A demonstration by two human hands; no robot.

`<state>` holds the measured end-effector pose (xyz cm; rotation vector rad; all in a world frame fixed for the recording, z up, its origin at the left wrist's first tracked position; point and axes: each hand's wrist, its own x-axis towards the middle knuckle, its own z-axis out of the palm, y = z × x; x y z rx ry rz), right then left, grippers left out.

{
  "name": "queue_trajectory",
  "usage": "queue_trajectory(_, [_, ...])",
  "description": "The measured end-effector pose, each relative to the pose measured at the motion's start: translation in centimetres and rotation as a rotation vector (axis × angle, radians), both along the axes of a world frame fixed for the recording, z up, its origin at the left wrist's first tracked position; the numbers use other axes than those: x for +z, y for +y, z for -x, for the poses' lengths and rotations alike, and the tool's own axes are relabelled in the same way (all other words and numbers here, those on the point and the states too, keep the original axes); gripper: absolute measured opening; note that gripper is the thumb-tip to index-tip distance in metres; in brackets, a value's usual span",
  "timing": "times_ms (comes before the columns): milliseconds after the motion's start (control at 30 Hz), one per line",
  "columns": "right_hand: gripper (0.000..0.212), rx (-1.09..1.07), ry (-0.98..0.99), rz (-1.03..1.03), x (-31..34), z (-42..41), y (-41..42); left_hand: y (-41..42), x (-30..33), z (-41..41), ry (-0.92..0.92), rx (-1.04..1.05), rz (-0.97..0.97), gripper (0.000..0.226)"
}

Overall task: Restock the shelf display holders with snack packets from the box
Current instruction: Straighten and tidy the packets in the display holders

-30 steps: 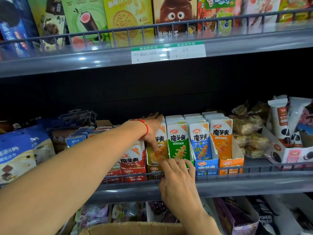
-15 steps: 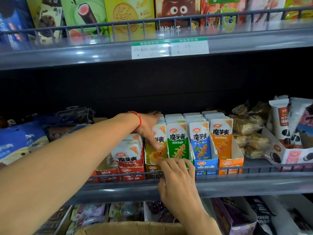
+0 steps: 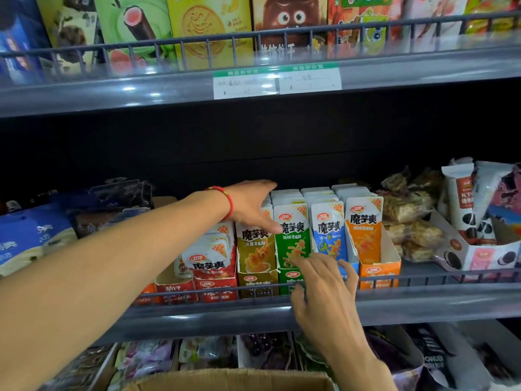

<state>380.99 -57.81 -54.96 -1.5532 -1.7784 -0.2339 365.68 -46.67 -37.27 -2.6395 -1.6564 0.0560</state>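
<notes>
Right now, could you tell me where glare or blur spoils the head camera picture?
Head view: glare streaks the clear strip on the upper shelf edge, partly washing out the price labels; the boxes behind the rail look soft; the frame's left and right edges smear and bend; the recess behind the packets is dark; both hands stay fairly sharp.

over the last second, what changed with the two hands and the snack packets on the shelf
The left hand slid right along the packet tops, from the yellow packet row to the green packet row, its thumb now on the front green packet. The right hand shifted right, from the front of the yellow holder to the green holder and blue holder. Neither grips a packet. The orange packet row and red packet row stayed put.
</notes>
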Motion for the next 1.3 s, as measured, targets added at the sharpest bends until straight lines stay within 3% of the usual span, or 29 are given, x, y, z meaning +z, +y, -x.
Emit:
queue_trajectory(133, [0.049, 0.005, -0.017, 0.029, -0.3, 0.2, -0.2, 0.0, -1.3, -4.2, 0.112, -0.073, -0.148, 0.109])
queue_trajectory(267, [0.051, 0.014, -0.03, 0.038, -0.4, 0.0, -0.2, 0.8, -3.3, -6.0, 0.259, 0.026, -0.18, 0.13])
queue_trajectory(400, [0.049, 0.028, -0.024, 0.045, -0.5, 0.0, -0.2, 0.3, -3.9, -6.3, 0.284, 0.052, -0.215, 0.143])
queue_trajectory(767, [0.047, 0.013, 0.004, 0.024, -0.6, 0.5, -0.4, -0.8, -6.2, -6.3, 0.312, -0.004, -0.502, 0.115])
queue_trajectory(1033, [0.044, 0.019, -0.003, 0.035, -0.6, 0.3, -0.6, 1.3, -5.3, -6.8, 0.275, 0.121, -0.315, 0.13])
queue_trajectory(1300, [0.05, 0.123, 0.076, 0.078, 0.3, -0.3, -1.1, 2.1, -3.9, -6.5, 0.237, 0.088, -0.184, 0.131])
